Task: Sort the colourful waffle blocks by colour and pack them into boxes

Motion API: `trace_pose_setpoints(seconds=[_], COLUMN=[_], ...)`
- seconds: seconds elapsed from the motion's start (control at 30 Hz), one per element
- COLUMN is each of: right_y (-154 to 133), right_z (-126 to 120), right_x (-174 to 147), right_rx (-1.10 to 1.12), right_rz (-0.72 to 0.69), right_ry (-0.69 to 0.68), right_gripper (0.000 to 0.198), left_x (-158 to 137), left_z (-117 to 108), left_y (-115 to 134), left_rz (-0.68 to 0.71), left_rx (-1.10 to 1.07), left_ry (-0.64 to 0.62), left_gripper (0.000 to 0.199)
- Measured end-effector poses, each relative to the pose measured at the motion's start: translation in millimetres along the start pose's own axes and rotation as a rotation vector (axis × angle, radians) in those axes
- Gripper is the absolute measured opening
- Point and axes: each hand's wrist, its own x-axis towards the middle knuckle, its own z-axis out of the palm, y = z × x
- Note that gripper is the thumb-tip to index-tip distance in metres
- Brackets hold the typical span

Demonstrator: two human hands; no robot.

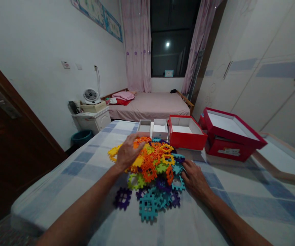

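A heap of plastic interlocking building tiles [154,158] in orange, yellow, lime green, teal and purple lies on the checked cloth. My left hand [127,152] rests over the heap's left side, thumb apart from the fingers, touching yellow and orange tiles. On the opposite side, my right hand [195,176] lies against the teal tiles [178,182] with thumb and forefinger apart; some of its fingertips are hidden. Toward me, a teal square tile [148,207] and a purple tile [123,198] lie flat at the heap's near edge.
Behind the heap stand two small white boxes [144,132] [160,134] and an open red box [188,140]. Farther right, a dark red lid or tray [236,127] rests tilted on a red box [227,150]. A pale shallow tray [286,171] is at the right edge.
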Motion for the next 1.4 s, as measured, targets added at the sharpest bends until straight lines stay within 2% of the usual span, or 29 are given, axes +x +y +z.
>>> trace_pose_setpoints(seconds=[0.07, 0.13, 0.17, 0.23, 0.33, 0.5, 0.6, 0.67, 0.73, 0.83, 0.93, 1.07, 1.2, 1.3, 1.4], right_y=[0.1, 1.0, 1.6, 2.6, 3.1, 2.2, 1.6, 1.1, 1.1, 2.8, 6.2, 9.9, 11.5, 12.7, 14.4], right_z=[0.4, 1.5, 2.2, 3.4, 3.7, 2.6, 1.8, 1.1, 0.3, -0.9, -2.7, -5.0, -5.4, -4.4, -2.1], right_x=[-0.1, -0.2, -0.2, -0.2, 0.1, 0.4, 0.1, 0.1, 0.3, 0.6, 0.3, 0.1, 1.3, 2.4, 3.1], right_rx=[-0.005, -0.001, 0.001, 0.007, 0.017, 0.037, 0.051, 0.078, 0.116, 0.182, 0.228, 0.256, 0.283, 0.315, 0.361], right_rz=[-0.004, 0.001, 0.006, 0.011, 0.016, 0.033, 0.047, 0.056, 0.075, 0.128, 0.183, 0.236, 0.246, 0.289, 0.360], right_ry=[0.005, 0.013, 0.017, 0.027, 0.031, 0.003, -0.008, -0.006, 0.011, 0.072, 0.136, 0.185, 0.188, 0.227, 0.311], right_gripper=[0.025, 0.024, 0.024, 0.024, 0.023, 0.022, 0.021, 0.021, 0.021, 0.019, 0.016, 0.013, 0.012, 0.011, 0.010], left_x=[7.8, 8.9, 6.8, -0.9, -11.6, -9.0, -4.6, -4.3, -5.5, -3.1, 13.2, 53.4, 81.8, 83.2, 72.8], left_z=[-2.9, -1.5, 0.8, 8.3, 22.6, 37.7, 40.8, 42.3, 43.3, 43.2, 45.0, 62.6, 90.1, 99.4, 93.1], left_y=[-47.7, -82.4, -92.1, -96.6, -81.1, -59.9, -47.8, -31.1, -7.0, 33.1, 57.3, 48.3, 27.0, 23.8, 29.4], left_rz=[-0.236, -0.401, -0.399, -0.325, -0.195, -0.261, -0.229, -0.182, -0.101, 0.118, 0.288, 0.215, 0.245, 0.288, 0.325], left_rx=[0.258, 0.325, 0.308, 0.253, 0.179, -0.119, -0.204, -0.247, -0.293, -0.380, -0.342, -0.117, -0.074, -0.071, -0.084], left_ry=[0.009, -0.131, -0.193, -0.258, -0.238, -0.111, -0.118, -0.135, -0.159, -0.251, -0.354, -0.350, -0.443, -0.509, -0.549], left_gripper=[0.061, 0.070, 0.069, 0.069, 0.073, 0.056, 0.042, 0.038, 0.038, 0.043, 0.048, 0.041, 0.033, 0.032, 0.035])
